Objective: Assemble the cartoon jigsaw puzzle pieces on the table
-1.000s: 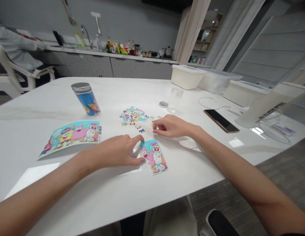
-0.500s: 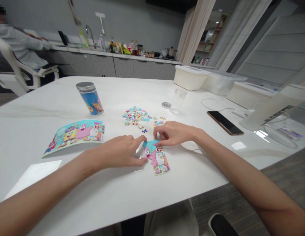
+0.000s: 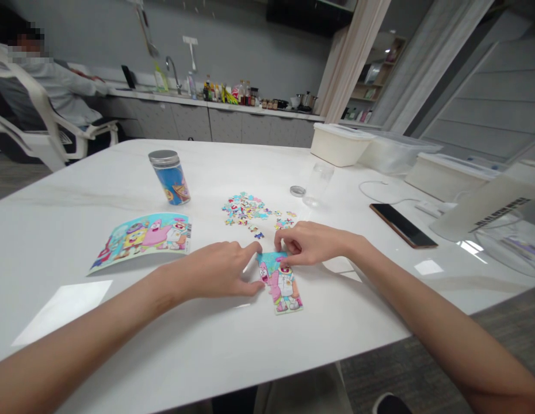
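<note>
A partly joined jigsaw puzzle [image 3: 286,287] lies flat on the white table, showing a pink starfish and a character in a white suit. At its left edge, my left hand [image 3: 222,267] grips it with thumb and index finger, one near the top corner and one lower down. My right hand [image 3: 310,242] has its fingers curled over the top right part, thumb pressing on the puzzle; its fingertips are partly hidden. Just beyond the hands lies a pile of loose puzzle pieces [image 3: 244,208]. The curved reference picture [image 3: 153,237] rests to the left.
A blue printed jar [image 3: 171,181] with a metal lid stands behind the picture. Further right are a clear jar [image 3: 319,184], its lid [image 3: 297,190] and a phone [image 3: 402,225] with a cable. Storage boxes [image 3: 340,146] line the right side. A person [image 3: 62,89] sits far left.
The camera view has turned slightly, so everything appears a little further right and lower. Both hands stay on the puzzle, with barely any shift in the fingers.
</note>
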The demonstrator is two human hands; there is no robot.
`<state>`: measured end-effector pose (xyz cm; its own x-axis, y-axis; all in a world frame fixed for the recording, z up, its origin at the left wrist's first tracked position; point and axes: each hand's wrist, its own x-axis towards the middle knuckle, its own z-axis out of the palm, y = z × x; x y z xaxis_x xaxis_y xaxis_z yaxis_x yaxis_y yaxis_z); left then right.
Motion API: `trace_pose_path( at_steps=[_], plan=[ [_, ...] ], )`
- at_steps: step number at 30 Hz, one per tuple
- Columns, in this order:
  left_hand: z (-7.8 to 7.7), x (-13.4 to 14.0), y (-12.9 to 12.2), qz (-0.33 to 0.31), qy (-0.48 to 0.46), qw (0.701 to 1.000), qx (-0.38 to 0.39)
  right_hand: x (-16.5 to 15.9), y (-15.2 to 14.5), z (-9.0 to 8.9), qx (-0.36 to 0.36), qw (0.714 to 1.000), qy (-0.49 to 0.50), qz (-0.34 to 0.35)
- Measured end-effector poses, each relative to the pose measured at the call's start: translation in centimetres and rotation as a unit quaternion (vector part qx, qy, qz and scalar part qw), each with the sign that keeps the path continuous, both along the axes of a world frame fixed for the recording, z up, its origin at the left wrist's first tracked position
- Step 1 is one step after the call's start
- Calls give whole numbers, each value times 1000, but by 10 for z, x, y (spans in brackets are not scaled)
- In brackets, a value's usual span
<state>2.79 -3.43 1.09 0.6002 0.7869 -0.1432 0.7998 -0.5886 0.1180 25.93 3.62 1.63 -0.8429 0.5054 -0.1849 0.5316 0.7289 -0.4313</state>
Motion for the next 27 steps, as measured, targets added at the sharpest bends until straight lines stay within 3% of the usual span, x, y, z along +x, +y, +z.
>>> trace_pose_path(
  at_steps=[27],
  plan=[
    [3,3,-1,6,20,1000,-6,0,-2,2,2,1000,-13,8]
  ],
)
